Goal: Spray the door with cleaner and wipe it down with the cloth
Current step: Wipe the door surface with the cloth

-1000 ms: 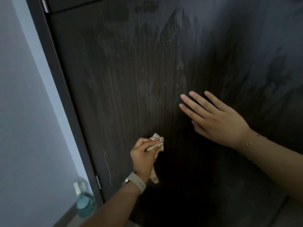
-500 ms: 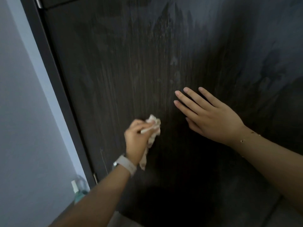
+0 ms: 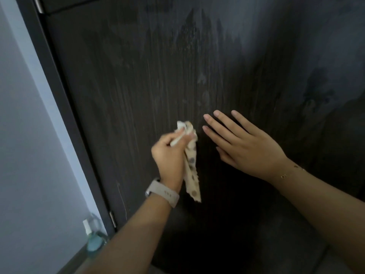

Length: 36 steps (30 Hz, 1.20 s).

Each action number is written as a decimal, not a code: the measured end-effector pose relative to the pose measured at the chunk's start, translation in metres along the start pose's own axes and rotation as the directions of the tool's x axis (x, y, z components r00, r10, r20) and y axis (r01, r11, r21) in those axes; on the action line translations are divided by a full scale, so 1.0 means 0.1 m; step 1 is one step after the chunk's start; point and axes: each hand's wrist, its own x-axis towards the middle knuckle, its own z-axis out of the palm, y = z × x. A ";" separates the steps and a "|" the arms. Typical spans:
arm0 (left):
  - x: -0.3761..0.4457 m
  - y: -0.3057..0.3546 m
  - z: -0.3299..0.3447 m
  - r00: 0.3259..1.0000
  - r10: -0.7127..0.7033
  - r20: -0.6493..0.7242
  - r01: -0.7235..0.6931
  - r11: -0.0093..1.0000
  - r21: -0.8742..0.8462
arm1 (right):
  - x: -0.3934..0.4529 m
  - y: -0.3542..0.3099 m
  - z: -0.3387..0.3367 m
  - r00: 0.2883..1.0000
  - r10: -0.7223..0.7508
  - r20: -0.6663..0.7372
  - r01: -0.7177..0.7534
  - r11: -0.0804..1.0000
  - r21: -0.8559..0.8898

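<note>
Pale grey painted wall (image 3: 29, 135), left of the dark frame post (image 3: 59, 95). Two small metal hinges: one (image 3: 39, 5) at the frame's top, one (image 3: 112, 219) low down. Dark skirting strip (image 3: 71, 262) along the wall's foot.

No text, label, brand, number or sign can be read anywhere.

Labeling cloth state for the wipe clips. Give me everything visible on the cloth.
The cloth is cream or off-white with scattered dark round dots, thin and soft-looking. It is bunched, not spread flat: a crumpled wad shows above the fingers of the left hand, which grips it, and a narrow tail hangs down past the wrist. It sits against the dark door, just left of the right hand. Whether it is damp cannot be told.
</note>
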 end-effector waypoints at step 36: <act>-0.21 -0.12 -0.06 0.995 -0.075 -0.073 0.080 0.994 0.071 | 0.00 0.00 0.00 1.000 0.012 0.002 -0.012 1.000 0.022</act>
